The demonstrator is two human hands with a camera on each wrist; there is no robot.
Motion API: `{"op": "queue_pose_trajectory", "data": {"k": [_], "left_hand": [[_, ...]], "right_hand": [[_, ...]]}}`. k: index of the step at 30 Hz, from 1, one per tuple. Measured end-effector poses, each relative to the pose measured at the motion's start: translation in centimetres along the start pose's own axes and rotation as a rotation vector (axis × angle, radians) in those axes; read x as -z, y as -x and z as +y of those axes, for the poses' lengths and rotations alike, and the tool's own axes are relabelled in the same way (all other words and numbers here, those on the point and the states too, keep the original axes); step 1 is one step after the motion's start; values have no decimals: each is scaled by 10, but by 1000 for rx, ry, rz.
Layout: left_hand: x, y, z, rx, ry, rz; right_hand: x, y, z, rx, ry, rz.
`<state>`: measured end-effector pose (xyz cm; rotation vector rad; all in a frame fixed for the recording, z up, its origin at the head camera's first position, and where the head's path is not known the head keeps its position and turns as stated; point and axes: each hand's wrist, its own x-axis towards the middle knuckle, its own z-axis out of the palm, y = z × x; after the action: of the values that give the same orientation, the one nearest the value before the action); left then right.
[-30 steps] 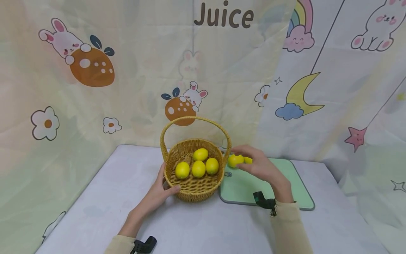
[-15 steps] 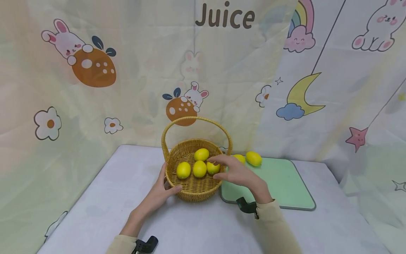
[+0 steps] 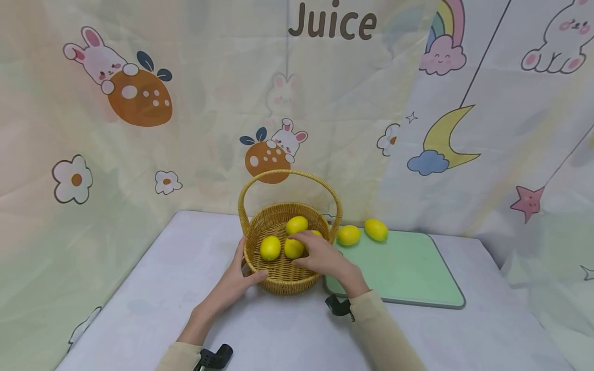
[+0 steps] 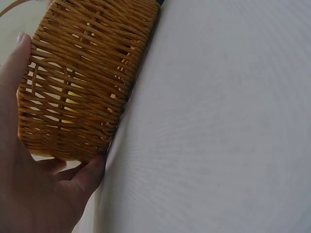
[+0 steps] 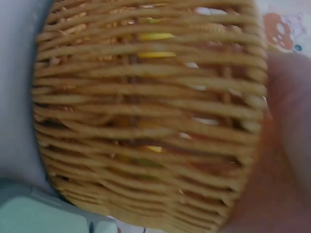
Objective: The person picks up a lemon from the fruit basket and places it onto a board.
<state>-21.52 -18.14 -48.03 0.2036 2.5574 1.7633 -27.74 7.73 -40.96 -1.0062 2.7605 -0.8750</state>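
A wicker basket with a tall handle stands on the white table. My left hand grips its near-left wall, thumb in front; the left wrist view shows this hand against the weave. My right hand reaches into the basket from the right, fingers curled over a lemon in the middle. Another lemon lies to its left and one behind. A fourth barely shows behind the hand. The right wrist view is filled by the basket wall.
A green cutting board lies right of the basket, with two lemons at its far edge. A printed cartoon curtain hangs close behind the table. Bare white tabletop spreads left and front.
My right hand has left a lemon on the green board, moved left and gone down into the basket over the lemons. The left hand has stayed on the basket wall.
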Motion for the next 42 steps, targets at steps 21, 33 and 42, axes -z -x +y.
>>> {"op": "queue_pose_trajectory", "data": {"k": [21,33,42], "left_hand": [[-2,0,4,18,0,0],[-5,-1,2,32,-17,8],[-2,1,1,49,-12,7]], "right_hand": [[-13,-2,-8,-85,136,35],[-23,-3,-17,-132,175,20],[-19,-3,-13,-62,128,-2]]}}
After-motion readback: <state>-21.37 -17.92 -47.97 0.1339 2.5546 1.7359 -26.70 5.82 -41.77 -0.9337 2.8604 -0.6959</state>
